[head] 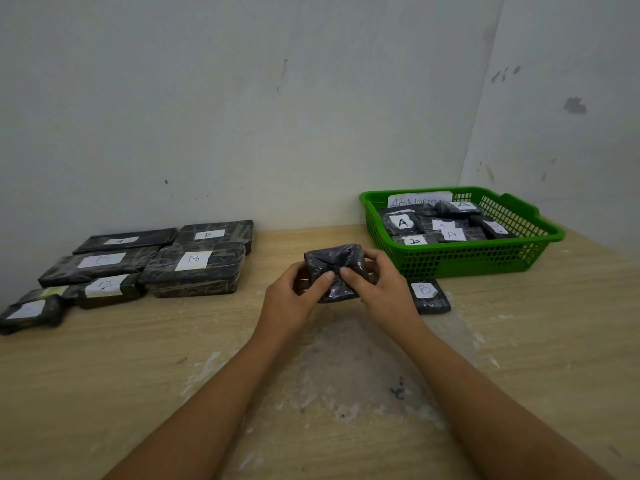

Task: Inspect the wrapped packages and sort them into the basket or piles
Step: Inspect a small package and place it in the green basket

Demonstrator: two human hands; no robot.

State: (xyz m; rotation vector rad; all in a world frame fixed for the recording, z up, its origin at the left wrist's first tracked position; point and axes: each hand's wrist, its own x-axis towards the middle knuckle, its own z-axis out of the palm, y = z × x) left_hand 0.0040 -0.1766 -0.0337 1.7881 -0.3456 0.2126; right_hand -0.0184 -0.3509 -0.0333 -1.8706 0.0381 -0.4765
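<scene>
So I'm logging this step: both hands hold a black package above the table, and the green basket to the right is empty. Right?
Not quite. In the head view the basket holds several labelled packages. Both the left hand and right hand do hold the black package.

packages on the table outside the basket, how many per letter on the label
Label B: 5, four in the left pile and one package beside the green basket
Label A: 1, at the back of the left pile
Label unreadable: 1, at the pile's near left end
No label showing: 1, the package gripped by the left hand and right hand
Total: 8
</scene>
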